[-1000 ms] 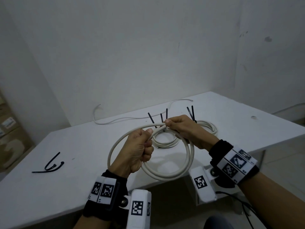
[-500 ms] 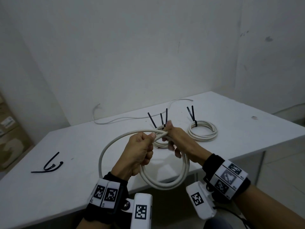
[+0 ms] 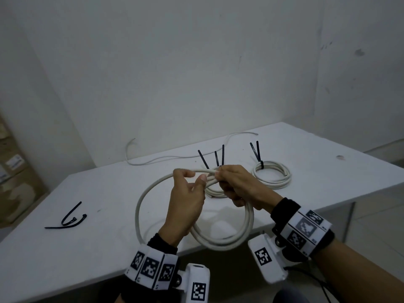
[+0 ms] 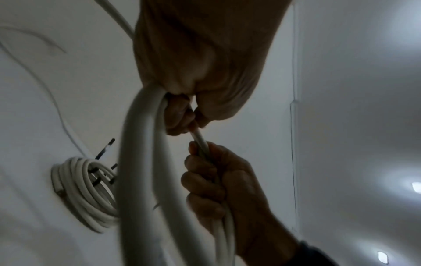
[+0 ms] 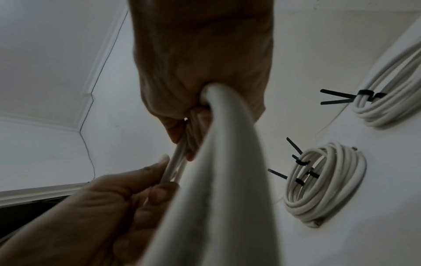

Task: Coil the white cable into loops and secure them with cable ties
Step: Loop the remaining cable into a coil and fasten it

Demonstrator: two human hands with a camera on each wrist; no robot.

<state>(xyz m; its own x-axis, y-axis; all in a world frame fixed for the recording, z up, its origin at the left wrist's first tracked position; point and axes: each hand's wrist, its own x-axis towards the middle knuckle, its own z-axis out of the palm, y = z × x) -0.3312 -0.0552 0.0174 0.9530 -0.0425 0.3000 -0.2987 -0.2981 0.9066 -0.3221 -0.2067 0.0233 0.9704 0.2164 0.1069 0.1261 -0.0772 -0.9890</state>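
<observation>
Above the near table edge [image 3: 65, 248], my right hand [image 3: 238, 186] clenches the gathered loops of the white cable [image 3: 220, 242]; my left hand [image 3: 185, 206] pinches the loose strand. I should lay that strand flush against the bundle, matching loop size, before fetching the ties [image 3: 67, 219] at left.

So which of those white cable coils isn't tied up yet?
The big loose coil held up in both hands, the left hand and right hand. The two smaller coils on the table, one right and one behind the hands, already wear black ties.
</observation>
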